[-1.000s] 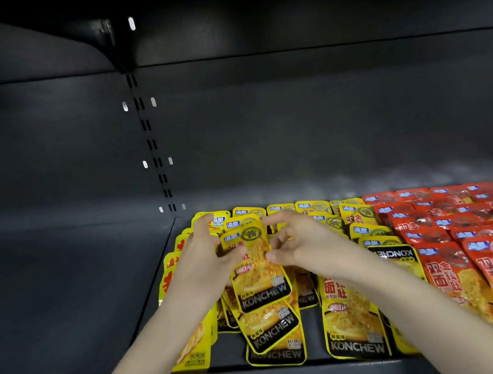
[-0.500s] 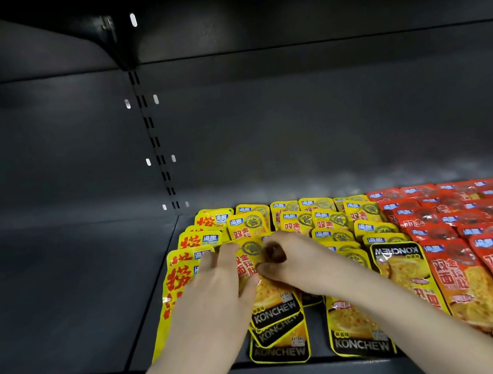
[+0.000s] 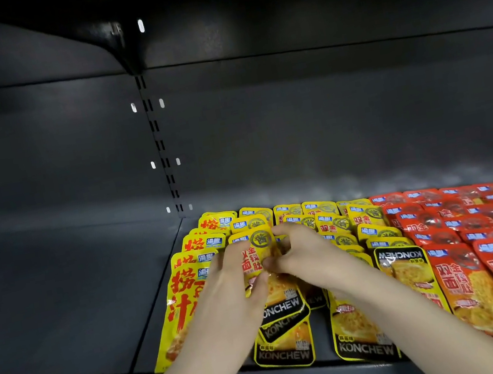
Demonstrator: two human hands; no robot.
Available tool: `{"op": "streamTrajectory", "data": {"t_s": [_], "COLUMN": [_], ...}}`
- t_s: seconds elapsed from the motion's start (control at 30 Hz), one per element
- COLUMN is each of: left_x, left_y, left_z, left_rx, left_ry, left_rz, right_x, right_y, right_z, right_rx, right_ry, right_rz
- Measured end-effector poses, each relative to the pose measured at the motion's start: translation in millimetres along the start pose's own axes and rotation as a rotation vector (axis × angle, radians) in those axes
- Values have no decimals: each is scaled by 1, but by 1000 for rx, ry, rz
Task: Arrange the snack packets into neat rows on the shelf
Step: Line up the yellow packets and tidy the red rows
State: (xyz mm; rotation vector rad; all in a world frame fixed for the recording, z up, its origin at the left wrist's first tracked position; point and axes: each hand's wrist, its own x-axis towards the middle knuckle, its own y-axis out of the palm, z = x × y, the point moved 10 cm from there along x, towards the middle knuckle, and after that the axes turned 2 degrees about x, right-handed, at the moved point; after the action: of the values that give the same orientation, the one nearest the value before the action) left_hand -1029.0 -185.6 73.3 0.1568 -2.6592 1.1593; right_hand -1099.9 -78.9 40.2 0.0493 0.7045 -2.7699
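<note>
My left hand and right hand both pinched one flat, glossy yellow packet, with fingers curled on its side edges and thumbs on its face. It lay over a yellow row on the matte dark metal shelf. Left of my fingers lay larger yellow pouches. To their right, shiny red packets overlapped in rows.

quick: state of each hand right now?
Left hand: closed, pinching the yellow packet at its left edge.
Right hand: closed, pinching the same yellow packet at its right side.
</note>
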Motion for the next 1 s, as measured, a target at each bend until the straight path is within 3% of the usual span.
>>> {"op": "streamTrajectory", "data": {"t_s": [0.27,0.4,0.5,0.67,0.9,1.0], "left_x": [30,54,72,83,92,93], "left_y": [-11,-36,-36,-40,-29,-20], "left_z": [2,19,31,51,72,79], "left_rx": [-264,-366,-378,-364,-194,-117], "left_ry": [27,-130,-235,-279,-289,-308], "left_rz": [-134,-249,-142,-122,-44,-14], "right_x": [5,19,31,43,53,54], "right_y": [-21,-27,-14,13,18,27], "right_z": [23,32,32,26,34,35], "right_rx": [432,590,622,506,-73,-200], "right_ry": [-86,-64,-46,-77,-121,-126], "right_rz": [-83,-150,-150,-97,-241,-211]}}
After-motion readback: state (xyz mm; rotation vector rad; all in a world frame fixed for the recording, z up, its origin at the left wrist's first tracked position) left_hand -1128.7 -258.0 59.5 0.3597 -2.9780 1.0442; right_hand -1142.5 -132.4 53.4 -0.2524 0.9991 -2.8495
